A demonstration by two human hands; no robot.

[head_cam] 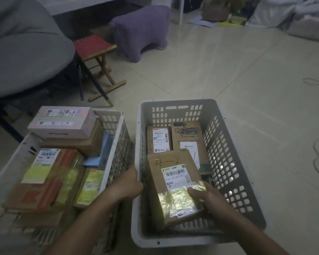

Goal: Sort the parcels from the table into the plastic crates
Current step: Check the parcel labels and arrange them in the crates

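We take the grey crate [234,150] as landmark. Inside it, near its front wall, our right hand [208,196] grips a brown parcel marked "4-2" [173,186], thumb on its taped label. Two more parcels [187,137] lie behind it. Our left hand [128,183] curls over the crate's left rim. Left of the crate stands a white crate [116,144], piled with parcels.

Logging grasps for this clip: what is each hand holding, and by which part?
Right hand holds the brown cardboard parcel marked 4-2 at its near right corner; left hand grips the grey crate's left rim.
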